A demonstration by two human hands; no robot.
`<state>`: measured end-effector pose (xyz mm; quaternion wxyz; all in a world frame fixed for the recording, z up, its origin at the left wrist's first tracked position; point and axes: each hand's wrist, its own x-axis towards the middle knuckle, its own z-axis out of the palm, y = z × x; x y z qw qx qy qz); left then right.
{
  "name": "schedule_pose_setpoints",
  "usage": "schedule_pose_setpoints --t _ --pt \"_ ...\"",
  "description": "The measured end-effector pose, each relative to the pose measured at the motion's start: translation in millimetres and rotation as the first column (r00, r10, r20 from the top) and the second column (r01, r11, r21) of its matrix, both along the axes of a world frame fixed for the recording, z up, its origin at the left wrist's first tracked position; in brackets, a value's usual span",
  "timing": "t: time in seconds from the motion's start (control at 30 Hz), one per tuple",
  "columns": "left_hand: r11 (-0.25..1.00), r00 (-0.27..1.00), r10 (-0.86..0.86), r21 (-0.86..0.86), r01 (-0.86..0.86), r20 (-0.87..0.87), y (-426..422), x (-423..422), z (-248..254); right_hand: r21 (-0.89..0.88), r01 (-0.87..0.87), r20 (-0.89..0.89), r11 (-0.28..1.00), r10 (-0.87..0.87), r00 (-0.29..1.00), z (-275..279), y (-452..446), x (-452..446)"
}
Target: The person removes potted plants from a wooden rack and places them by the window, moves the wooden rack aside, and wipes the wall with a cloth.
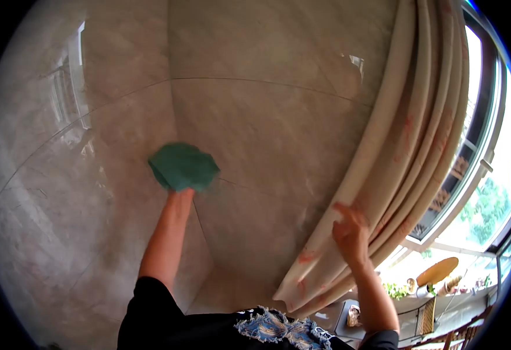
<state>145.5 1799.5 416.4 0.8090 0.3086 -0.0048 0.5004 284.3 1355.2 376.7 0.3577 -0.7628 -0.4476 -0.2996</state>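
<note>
A green cloth (184, 165) is spread over my left hand, against the glossy marble-look wall (267, 134) at the inside corner. The cloth hides the fingers; only the wrist (180, 195) shows below it, and the cloth's edges are a little blurred. My right hand (351, 230) is at the left part of a long beige curtain (384, 169) with reddish marks. Its index finger sticks out up and to the left, and the other fingers are loosely bent. Whether it presses on the fabric is hard to see.
To the right of the curtain is a bright window (477, 175) with a dark frame. Below it, a sill holds plants (395, 290), a round tan board (437, 271) and small items. A tray-like surface (349, 321) lies by my right forearm.
</note>
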Motion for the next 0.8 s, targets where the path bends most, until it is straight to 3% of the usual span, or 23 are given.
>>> schedule_pose_setpoints --t 0.03,0.07,0.13,0.23,0.4,0.47,0.5,0.53,0.6,0.63,0.67,0.7,0.73,0.8 --pt "0.984 0.993 0.111 -0.144 -0.105 0.031 22 5 20 -0.009 0.056 0.073 0.998 -0.055 0.996 22 8 6" --pt "0.983 0.992 0.119 -0.146 -0.113 0.034 37 5 34 -0.01 0.116 0.147 0.993 -0.113 0.983 49 16 12" --pt "0.988 0.964 0.152 -0.041 -0.146 0.22 67 12 77 -0.035 0.179 0.259 0.983 -0.165 0.952 95 30 25" --pt "0.993 0.954 0.114 -0.025 -0.112 0.277 93 37 140 0.037 0.347 0.356 0.937 -0.337 0.872 138 53 39" --pt "0.996 0.953 0.088 0.003 -0.093 0.29 95 76 195 0.129 0.544 0.483 0.829 -0.532 0.695 178 56 73" --pt "0.882 0.764 0.44 -0.07 -0.466 0.472 102 113 230 0.169 0.606 0.483 0.777 -0.602 0.636 185 51 85" --pt "0.895 0.775 0.41 -0.047 -0.444 0.481 104 131 248 0.16 0.631 0.478 0.759 -0.619 0.623 187 47 90" --pt "0.622 0.603 0.685 0.103 -0.776 0.41 105 144 264 0.148 0.656 0.475 0.741 -0.634 0.61 187 42 92" --pt "0.247 0.337 0.854 0.262 -0.933 0.395 100 174 273 0.138 0.643 0.414 0.753 -0.634 0.653 181 47 95" --pt "-0.016 0.127 0.96 0.506 -0.862 0.248 88 186 277 0.137 0.607 0.361 0.783 -0.61 0.705 180 46 100" --pt "-0.217 -0.144 0.976 0.729 -0.649 0.163 75 193 279 0.149 0.617 0.363 0.773 -0.623 0.693 181 40 106" --pt "-0.07 0.081 0.984 0.755 -0.653 0.161 75 187 281 0.138 0.566 0.357 0.813 -0.573 0.737 180 34 112" --pt "-0.072 0.087 0.981 0.747 -0.661 0.172 76 186 276 0.133 0.511 0.351 0.849 -0.522 0.777 179 28 118" --pt "-0.375 -0.051 0.902 0.717 -0.588 0.429 76 182 260 0.136 0.525 0.392 0.84 -0.532 0.75 179 16 130"
